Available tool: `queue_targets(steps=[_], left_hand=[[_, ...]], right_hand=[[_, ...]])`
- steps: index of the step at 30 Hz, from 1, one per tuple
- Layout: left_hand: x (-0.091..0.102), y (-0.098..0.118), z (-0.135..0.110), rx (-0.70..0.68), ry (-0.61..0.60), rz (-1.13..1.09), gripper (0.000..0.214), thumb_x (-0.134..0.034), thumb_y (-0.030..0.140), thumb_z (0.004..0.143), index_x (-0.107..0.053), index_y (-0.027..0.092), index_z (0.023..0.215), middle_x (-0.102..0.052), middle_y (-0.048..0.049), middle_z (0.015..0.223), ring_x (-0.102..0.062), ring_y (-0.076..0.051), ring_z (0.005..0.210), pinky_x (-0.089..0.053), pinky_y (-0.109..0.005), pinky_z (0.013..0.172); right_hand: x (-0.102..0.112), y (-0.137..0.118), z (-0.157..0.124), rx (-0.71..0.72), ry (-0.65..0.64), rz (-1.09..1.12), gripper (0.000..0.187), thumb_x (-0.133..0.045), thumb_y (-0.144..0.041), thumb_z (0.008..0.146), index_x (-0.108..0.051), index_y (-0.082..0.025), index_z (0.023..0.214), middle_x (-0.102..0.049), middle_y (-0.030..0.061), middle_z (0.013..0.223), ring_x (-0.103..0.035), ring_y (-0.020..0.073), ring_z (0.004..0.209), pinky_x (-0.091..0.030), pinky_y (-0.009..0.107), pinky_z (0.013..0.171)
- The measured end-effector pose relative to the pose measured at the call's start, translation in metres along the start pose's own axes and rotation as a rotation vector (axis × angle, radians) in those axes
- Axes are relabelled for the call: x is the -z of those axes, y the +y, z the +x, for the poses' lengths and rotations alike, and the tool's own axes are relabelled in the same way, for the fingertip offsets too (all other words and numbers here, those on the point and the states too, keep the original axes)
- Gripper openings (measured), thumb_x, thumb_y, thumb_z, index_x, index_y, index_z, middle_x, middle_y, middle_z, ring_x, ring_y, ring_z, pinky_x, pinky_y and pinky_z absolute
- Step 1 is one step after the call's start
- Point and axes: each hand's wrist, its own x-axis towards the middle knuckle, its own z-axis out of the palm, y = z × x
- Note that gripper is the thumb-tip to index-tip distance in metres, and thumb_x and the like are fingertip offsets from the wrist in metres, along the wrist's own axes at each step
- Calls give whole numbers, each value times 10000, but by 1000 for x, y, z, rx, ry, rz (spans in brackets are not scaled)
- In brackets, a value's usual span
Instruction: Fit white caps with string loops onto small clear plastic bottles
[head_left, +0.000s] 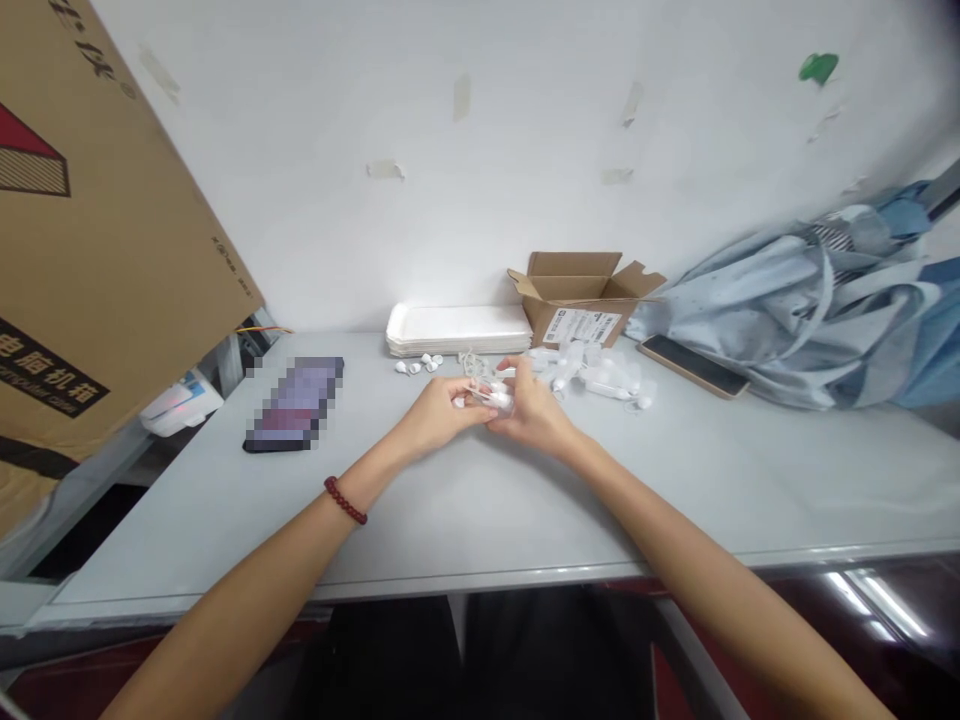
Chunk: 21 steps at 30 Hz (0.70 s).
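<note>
Along the left edge: large cardboard carton [112, 250], printed in black and red, leaning at a tilt beside the end of the grey work table [750, 490].
Beyond the table's left end: small white device [180, 405], lower than the tabletop, partly hidden by the carton.
Left of my hands: dark tablet [294, 403] lying flat on the table, its screen pixelated.
Left wrist: red bead bracelet [346, 499].
Left hand [442, 415]: reaching in from the left, fingers curled and closed on a small white plastic piece [499, 400].
Held piece: between my two hands, above the table, partly covered by my fingers; its exact shape is hidden.
Right hand [534, 408]: fingers bent and gripping the same piece from the other side, fingertips meeting those of my left hand.
Behind my hands: white plastic caps [417, 365] in a small loose group on the table, just in front of a stack of white paper trays [457, 330] set against the wall.
Right of the trays: open cardboard box [585, 297], flaps up, white label on its front.
In front of the box: clear plastic parts [592, 370] in a loose heap, touching my right hand.
Further right: black phone [694, 365] lying flat, just beside a crumpled pale blue cloth bag [810, 320].
</note>
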Motion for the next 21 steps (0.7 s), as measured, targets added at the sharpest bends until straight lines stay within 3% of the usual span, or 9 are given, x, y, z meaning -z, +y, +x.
queue_targets(steps=[4,8,12,17,21], left_hand=[[10,2,0,-57,-51,122,230,-630,363,738,-686,155,819,-629,-18,727,-517,-150,683,-383,-264,648],[18,3,1,-107,25,295,273,-575,419,787,-661,166,841,-611,-4,745,-495,-140,685,-351,-251,638],[12,1,1,-162,35,353,280,-489,411,843,-606,162,790,-568,8,694,-463,-129,644,-317,-243,591],[4,-5,2,-64,109,289,387,-452,425,842,-426,174,549,-337,46,507,-309,-98,505,-225,-250,501],[10,-6,5,86,73,215,387,-451,433,827,-482,168,547,-323,51,470,-291,-92,456,-228,-251,477]], right_hand=[[3,0,1,-3,-29,18,560,-626,-245,657,-280,-226,1096,-539,-41,737,-501,174,558,-359,257,565],[10,2,0,-52,-45,-23,495,-630,-325,705,-307,-223,1066,-413,-80,605,-462,180,531,-321,249,541],[11,1,-2,0,-57,-61,453,-597,-306,731,-296,-203,1053,-388,-79,583,-443,182,525,-312,254,552],[4,-3,-3,40,-45,-136,440,-567,-276,730,-264,-204,1042,-448,-42,645,-469,199,558,-321,260,561],[0,-2,-1,44,-55,-210,435,-558,-271,745,-255,-204,1049,-488,-5,705,-493,214,585,-325,263,556]])
